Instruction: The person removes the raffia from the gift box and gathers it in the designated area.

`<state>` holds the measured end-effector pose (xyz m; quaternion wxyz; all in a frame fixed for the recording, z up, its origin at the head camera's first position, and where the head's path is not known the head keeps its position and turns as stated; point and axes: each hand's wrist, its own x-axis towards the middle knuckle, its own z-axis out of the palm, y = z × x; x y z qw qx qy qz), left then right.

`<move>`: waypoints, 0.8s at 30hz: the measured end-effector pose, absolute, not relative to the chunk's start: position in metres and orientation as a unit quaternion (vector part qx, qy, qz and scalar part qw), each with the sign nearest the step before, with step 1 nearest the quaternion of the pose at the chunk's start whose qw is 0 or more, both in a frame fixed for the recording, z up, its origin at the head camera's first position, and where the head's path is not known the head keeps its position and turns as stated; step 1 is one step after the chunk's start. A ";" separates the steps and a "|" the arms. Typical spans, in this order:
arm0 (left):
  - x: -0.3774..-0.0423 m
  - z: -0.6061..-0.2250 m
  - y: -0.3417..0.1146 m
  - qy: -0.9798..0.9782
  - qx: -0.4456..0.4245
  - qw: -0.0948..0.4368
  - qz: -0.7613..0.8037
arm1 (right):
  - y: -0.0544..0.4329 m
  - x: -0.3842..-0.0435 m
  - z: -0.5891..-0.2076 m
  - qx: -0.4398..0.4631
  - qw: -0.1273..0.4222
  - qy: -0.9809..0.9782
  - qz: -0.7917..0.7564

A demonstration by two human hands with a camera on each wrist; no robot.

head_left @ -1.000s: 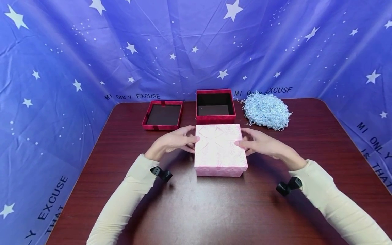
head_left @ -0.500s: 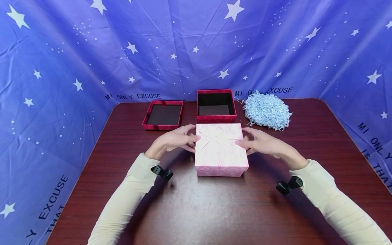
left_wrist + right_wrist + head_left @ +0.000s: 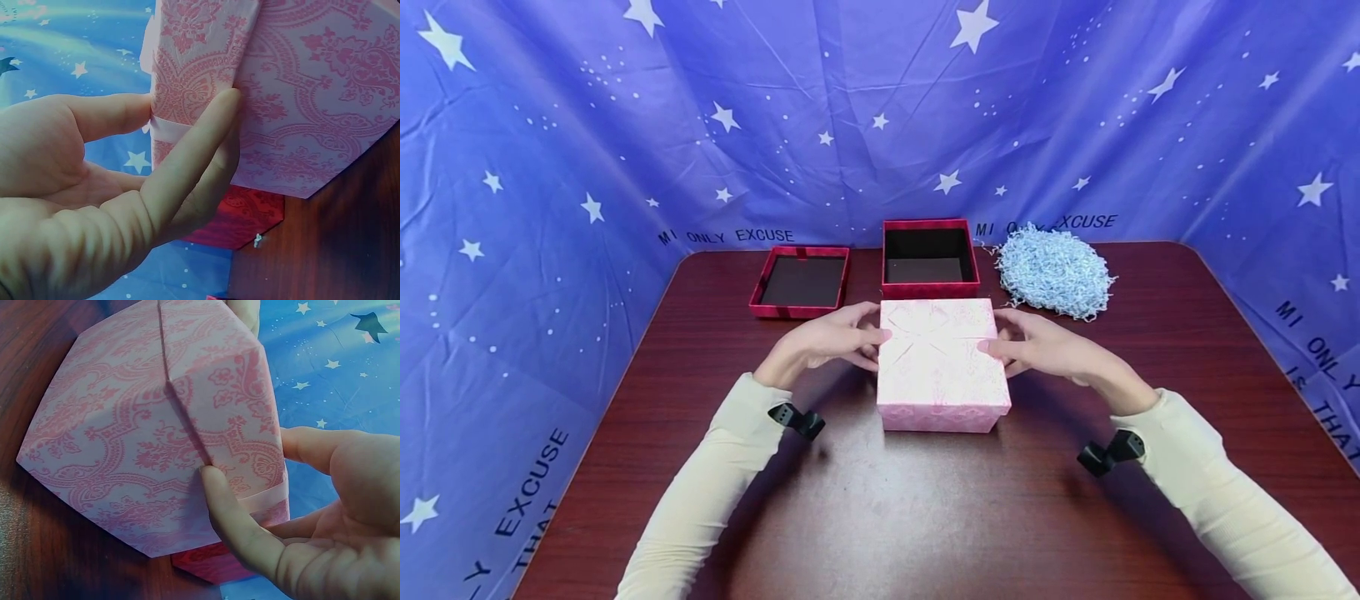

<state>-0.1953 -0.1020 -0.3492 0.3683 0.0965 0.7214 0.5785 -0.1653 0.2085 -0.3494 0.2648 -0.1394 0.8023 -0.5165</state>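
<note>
A pink patterned gift box [image 3: 936, 420] with a pale bow on its lid [image 3: 943, 367] sits mid-table. My left hand [image 3: 831, 340] holds the lid's left side and my right hand [image 3: 1045, 346] its right side, thumbs on top. In the left wrist view, a fingertip [image 3: 226, 103] reaches the lid's lower edge, where lid meets box wall. On the other side, the right wrist view has a fingertip [image 3: 215, 478] at that same seam. The lid still covers the box, so the inside is hidden.
Behind the pink box stands an uncovered red box [image 3: 929, 290] with a dark interior. A red lid [image 3: 793, 312] lies upside down to its left, and a heap of light blue shredded paper [image 3: 1052, 271] to its right. A starry blue curtain [image 3: 880, 167] backs the table.
The lid has risen very slightly between my hands, its far edge higher in the head view, while the box's bottom edge stays put. My grip looks the same.
</note>
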 end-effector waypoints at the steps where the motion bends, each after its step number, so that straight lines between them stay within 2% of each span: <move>1: -0.195 -0.348 -0.102 0.722 0.097 0.367 0.578 | 0.209 -0.165 -0.348 -0.139 0.264 0.803 -0.516; 24: -0.200 -0.331 -0.104 0.720 0.100 0.339 0.597 | 0.210 -0.164 -0.329 -0.132 0.236 0.807 -0.525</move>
